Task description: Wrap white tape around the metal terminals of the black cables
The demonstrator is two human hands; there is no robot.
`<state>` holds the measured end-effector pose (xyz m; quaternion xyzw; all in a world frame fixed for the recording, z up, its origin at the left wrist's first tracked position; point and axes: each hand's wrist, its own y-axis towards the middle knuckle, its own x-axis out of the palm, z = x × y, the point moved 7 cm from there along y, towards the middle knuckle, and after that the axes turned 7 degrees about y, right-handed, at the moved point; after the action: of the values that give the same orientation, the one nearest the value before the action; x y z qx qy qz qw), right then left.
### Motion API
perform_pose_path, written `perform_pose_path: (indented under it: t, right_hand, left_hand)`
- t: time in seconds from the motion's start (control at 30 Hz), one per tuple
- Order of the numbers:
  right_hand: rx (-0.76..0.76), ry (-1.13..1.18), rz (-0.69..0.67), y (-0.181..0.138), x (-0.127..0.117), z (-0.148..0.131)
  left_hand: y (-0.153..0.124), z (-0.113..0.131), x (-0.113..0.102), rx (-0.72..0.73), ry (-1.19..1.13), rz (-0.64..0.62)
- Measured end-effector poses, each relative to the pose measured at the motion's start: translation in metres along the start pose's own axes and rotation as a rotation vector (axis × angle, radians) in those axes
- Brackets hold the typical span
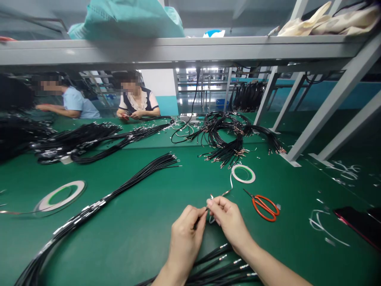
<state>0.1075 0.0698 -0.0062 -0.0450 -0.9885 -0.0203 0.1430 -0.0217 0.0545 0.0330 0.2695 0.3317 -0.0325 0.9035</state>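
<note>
My left hand [186,234] is closed in a pinch on a thin black wire [200,217], near its tip. My right hand [230,220] pinches the end of a strip of white tape [229,186] against that wire tip. The strip leads back to a small white tape roll [243,174] lying flat on the green table [149,222]. Under my wrists lies a bundle of black wires with metal ends [222,266]. Orange-handled scissors [263,205] lie just right of my right hand.
A long bundle of black wires [119,190] runs diagonally across the left. A larger tape roll [61,195] lies at far left. More wire piles [229,139] sit behind. Two people work at the far side. Grey shelf struts [324,111] stand at right; a dark phone [360,224] at right edge.
</note>
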Motion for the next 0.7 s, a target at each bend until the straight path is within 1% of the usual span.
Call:
perform_pose_path:
  t: [0.07, 0.17, 0.27, 0.33, 0.4, 0.47, 0.6, 0.7]
  right_hand:
    - [-0.035, -0.006, 0.010, 0.001, -0.004, -0.004]
    - [-0.095, -0.027, 0.023, 0.000, -0.008, -0.012]
    - [-0.107, -0.055, -0.008, -0.003, -0.005, -0.015]
    - [-0.093, -0.083, -0.043, -0.005, -0.003, -0.014]
    - [-0.073, -0.106, -0.078, -0.006, -0.001, -0.012]
    - [-0.066, -0.121, -0.110, -0.006, 0.000, -0.010]
    - [-0.064, -0.137, -0.148, -0.006, 0.001, -0.009]
    - [-0.048, -0.135, -0.158, -0.007, 0.003, -0.008]
  left_hand:
    - [0.000, -0.002, 0.000, -0.051, -0.042, 0.003]
    - [0.000, -0.015, 0.003, -0.228, -0.159, -0.005]
    - [-0.004, -0.032, 0.010, -0.440, -0.380, -0.021]
    - [-0.005, -0.039, 0.015, -0.527, -0.511, -0.020]
    - [-0.004, -0.041, 0.015, -0.545, -0.576, -0.004]
    - [-0.002, -0.040, 0.013, -0.523, -0.589, 0.020]
    - [-0.001, -0.039, 0.007, -0.492, -0.566, 0.067]
    - [-0.001, -0.038, 0.006, -0.451, -0.501, 0.075]
